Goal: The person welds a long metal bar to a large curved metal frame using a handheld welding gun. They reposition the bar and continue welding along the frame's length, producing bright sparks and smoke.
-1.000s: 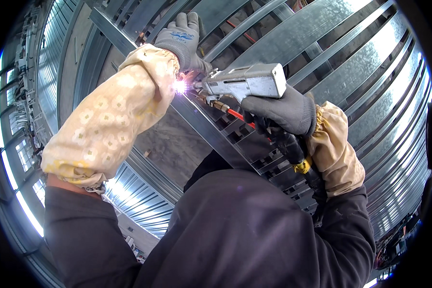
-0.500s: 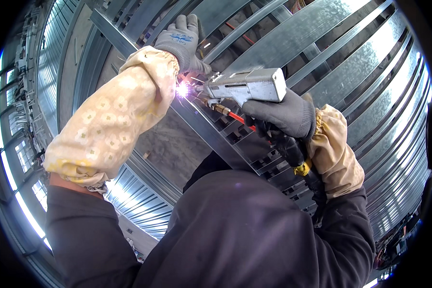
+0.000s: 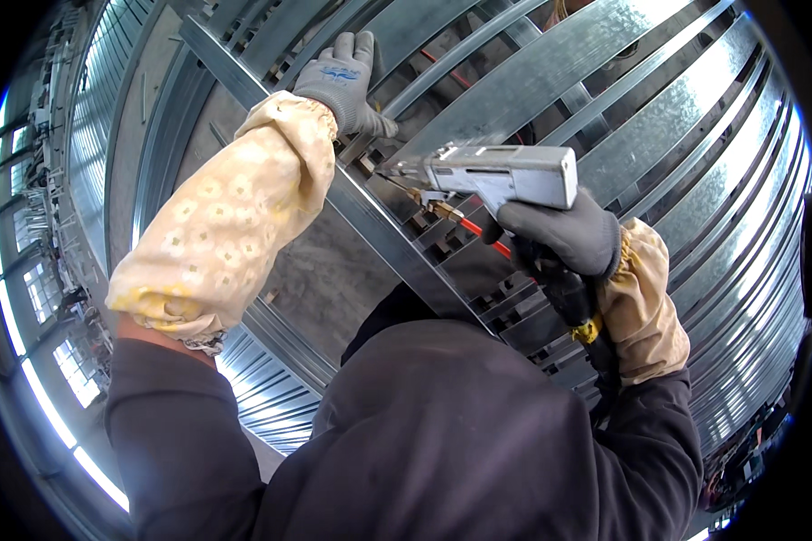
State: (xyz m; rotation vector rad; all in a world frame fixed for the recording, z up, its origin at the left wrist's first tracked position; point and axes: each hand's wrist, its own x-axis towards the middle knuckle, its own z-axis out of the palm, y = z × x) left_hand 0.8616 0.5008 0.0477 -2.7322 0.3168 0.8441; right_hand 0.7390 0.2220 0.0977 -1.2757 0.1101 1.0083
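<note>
My left hand (image 3: 345, 79), in a grey glove with a floral sleeve cover on the forearm, presses flat on a galvanised steel channel (image 3: 379, 230) near its joint with a crossing stud. My right hand (image 3: 561, 236), gloved in dark grey, grips the handle of a grey box-shaped welding gun (image 3: 505, 171). The gun's brass nozzle tip (image 3: 397, 171) points left at the joint, just below my left hand's fingers. No spark shows at the tip. A red wire (image 3: 483, 234) and a black hose run down from the gun past my right wrist.
Rows of galvanised steel studs (image 3: 659, 153) form a frame across the upper right. Corrugated metal sheet (image 3: 262, 397) lies below the channel at lower left. Bright windows (image 3: 36, 298) curve along the left rim. My dark jacket fills the lower middle.
The bright welding spark at the joint has gone out. The gun's tip has drawn slightly away from the joint, and my left hand stays on the channel.
</note>
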